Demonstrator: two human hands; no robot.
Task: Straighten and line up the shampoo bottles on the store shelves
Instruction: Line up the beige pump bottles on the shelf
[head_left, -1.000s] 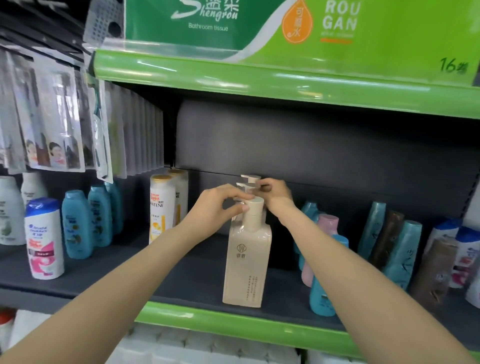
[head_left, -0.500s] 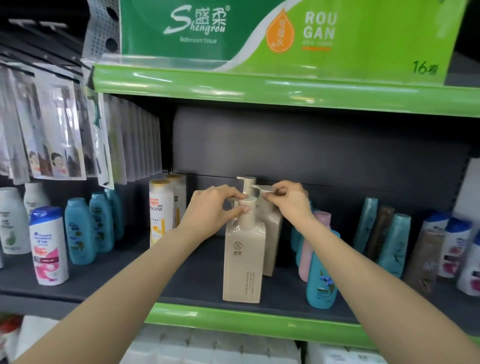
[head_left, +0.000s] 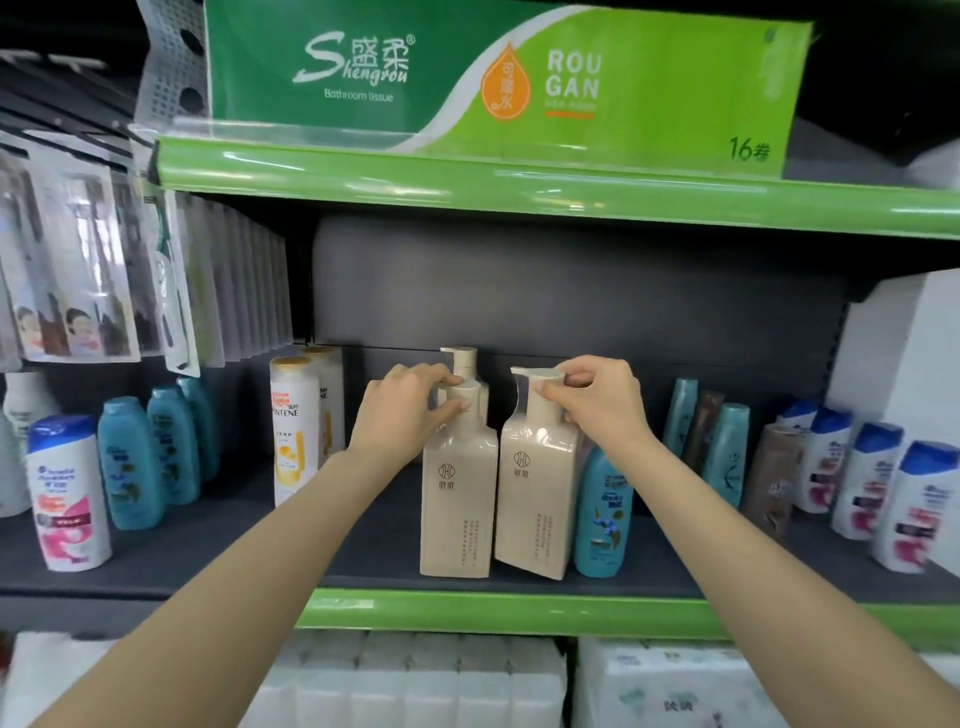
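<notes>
Beige plastic, smooth and film-wrapped, makes up two tall square-shouldered pump bottles standing at the shelf's (head_left: 519, 584) front edge. The right hand (head_left: 597, 402) pinches the pump head of the right bottle (head_left: 537, 493), which hangs below the grip with its long axis leaning, base kicked out toward a teal bottle (head_left: 602, 514) it touches. The left hand (head_left: 410, 410) curls round the pump of the upright left bottle (head_left: 457, 504). The lean looks easiest to correct from the right hand.

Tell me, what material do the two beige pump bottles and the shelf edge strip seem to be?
Left beige pump bottle and right beige pump bottle: probably matte plastic under glossy clear film, which wrinkles at the shoulders. Green shelf edge strip: likely glossy plastic, with bright reflections.
</notes>
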